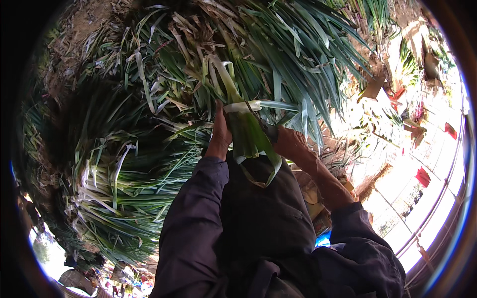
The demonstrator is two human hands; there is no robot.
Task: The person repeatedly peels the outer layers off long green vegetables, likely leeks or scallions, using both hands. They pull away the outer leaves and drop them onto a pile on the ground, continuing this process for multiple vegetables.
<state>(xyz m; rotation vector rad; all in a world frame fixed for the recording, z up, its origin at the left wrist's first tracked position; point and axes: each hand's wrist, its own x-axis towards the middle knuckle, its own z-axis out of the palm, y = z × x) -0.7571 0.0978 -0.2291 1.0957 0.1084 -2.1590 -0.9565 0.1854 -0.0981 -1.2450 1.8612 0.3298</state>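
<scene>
Before me, a trimmed leek (231, 87) points its pale stalk away from my body, with its green leaves hanging over my lap. My left hand (220, 132) grips it along the left side. A pale leaf sheath crosses the stalk. At the leek's right side, my right hand (290, 141) is closed on a dark tool, perhaps a knife (269, 128), whose outline is partly lost in shadow. Just beyond both hands lies a large heap of untrimmed leeks (298, 48) with dry brown outer leaves.
Left of my arm is a pile of cleaned leeks (123, 193) with white ends. Stripped leaves (108, 56) litter the ground at the upper left. Cardboard pieces (372, 88) and red scraps (423, 177) lie on the right, near a curved metal frame (436, 212).
</scene>
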